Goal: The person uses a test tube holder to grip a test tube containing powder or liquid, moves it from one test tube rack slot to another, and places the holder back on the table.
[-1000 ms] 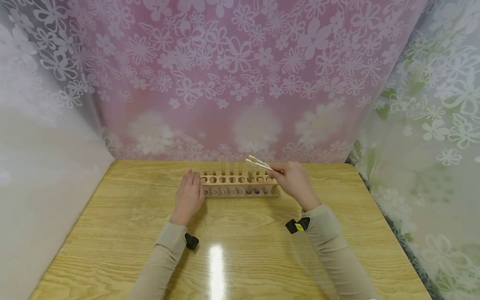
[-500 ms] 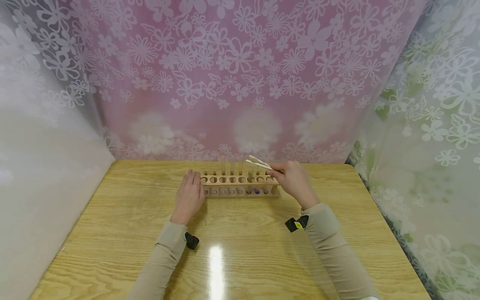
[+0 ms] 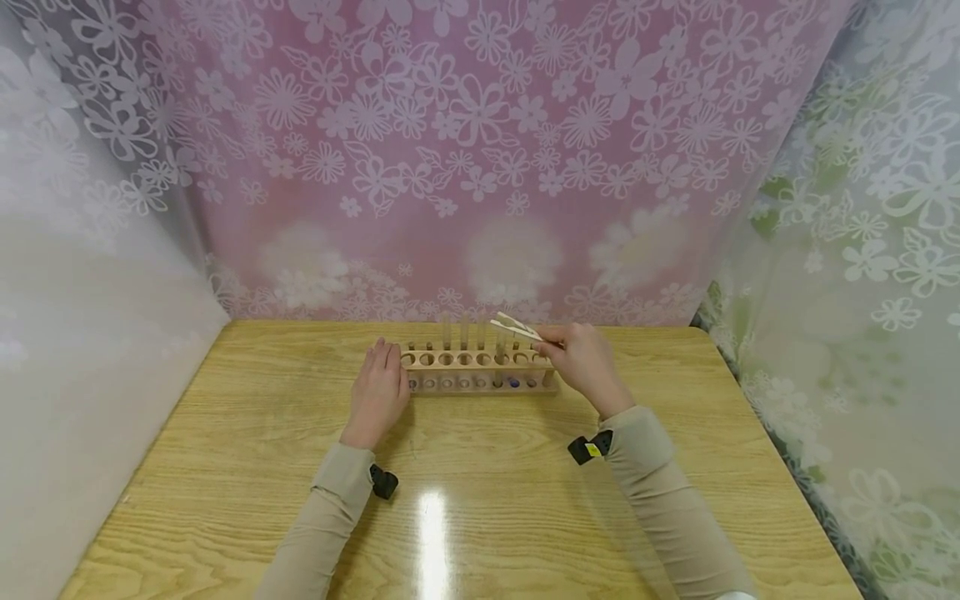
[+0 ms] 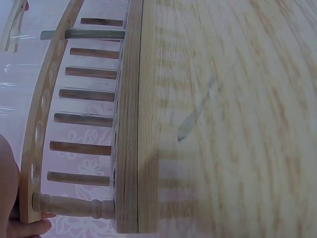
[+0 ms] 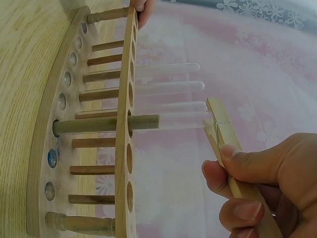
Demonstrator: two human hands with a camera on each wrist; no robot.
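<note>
One wooden rack [image 3: 480,368], its upper board drilled with eight round holes, stands on the wood-grained desk [image 3: 495,467]. The left hand [image 3: 378,396] grips its left end. Three clear tubes [image 5: 171,88] stand upside down at the back, domed ends up; one tube of grey-green liquid [image 5: 143,122] stands upright in a hole. The right hand [image 3: 588,367] pinches one wooden clamp [image 5: 225,136] with a wire spring at that tube's mouth, though whether it bites is hard to tell.
</note>
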